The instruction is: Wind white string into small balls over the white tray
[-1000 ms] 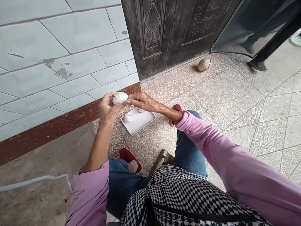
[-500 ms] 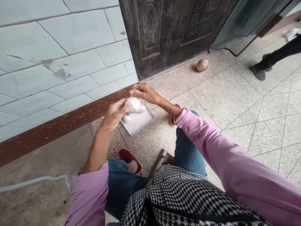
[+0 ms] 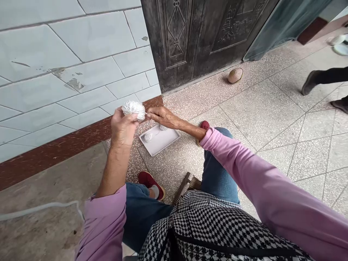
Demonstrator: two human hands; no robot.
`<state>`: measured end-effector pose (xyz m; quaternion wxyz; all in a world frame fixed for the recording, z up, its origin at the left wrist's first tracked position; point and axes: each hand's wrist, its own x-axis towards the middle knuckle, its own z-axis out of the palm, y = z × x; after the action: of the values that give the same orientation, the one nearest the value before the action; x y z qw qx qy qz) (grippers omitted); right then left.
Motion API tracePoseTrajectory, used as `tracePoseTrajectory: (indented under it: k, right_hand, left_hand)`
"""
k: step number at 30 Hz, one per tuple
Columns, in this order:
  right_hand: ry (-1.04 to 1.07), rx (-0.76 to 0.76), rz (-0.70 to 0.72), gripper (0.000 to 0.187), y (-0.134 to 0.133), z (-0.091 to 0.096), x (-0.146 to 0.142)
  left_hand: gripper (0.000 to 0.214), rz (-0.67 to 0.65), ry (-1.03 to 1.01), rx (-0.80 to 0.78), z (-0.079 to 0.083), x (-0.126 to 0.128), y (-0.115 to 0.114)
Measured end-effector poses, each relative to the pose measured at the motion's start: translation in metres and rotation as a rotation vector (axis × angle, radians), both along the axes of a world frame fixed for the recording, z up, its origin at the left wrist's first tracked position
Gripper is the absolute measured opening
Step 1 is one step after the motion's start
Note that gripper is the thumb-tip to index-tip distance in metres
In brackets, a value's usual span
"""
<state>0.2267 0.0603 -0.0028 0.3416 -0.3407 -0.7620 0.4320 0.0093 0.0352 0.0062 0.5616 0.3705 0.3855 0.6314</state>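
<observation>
My left hand (image 3: 123, 127) is closed around a fluffy bundle of white yarn (image 3: 133, 109), held up in front of the tiled wall. At the bundle's right side, my right hand (image 3: 161, 116) pinches a strand of the white yarn between thumb and fingers. Below the hands, a shallow white tray (image 3: 163, 143) lies on the floor. In it sits a small white yarn ball (image 3: 148, 137) at the left, and another white ball (image 3: 163, 127) shows partly under my right hand. A thin strand runs between them.
A dark carved door (image 3: 187, 43) stands ahead, with a round pinkish object (image 3: 235, 75) on the floor before it. Another person's legs (image 3: 326, 81) are at the right. A pale hose (image 3: 40, 208) lies at lower left; a wooden stool part (image 3: 187, 185) shows between my legs.
My left hand has lifted the yarn bundle up and left, away from the tray. My right hand has moved slightly down, to the bundle's side. The other person's legs have shifted at the right.
</observation>
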Motion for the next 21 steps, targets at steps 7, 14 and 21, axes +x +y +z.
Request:
tracePoseTrajectory:
  k: [7,14,21]
  right_hand:
    - [-0.11,-0.065,0.119,0.037,-0.026,0.017,0.0]
    - [0.036,-0.012,0.205,0.042,-0.021,0.011,0.008]
    - [0.261,-0.028,-0.008,0.064,0.015,0.008,0.029]
  left_hand:
    - [0.084,0.188,0.168,0.04,-0.019,-0.011,0.011]
    - [0.087,0.208,0.589,0.1,-0.026,-0.013,0.016]
    - [0.07,-0.117,0.732,0.077,-0.026,-0.001,0.0]
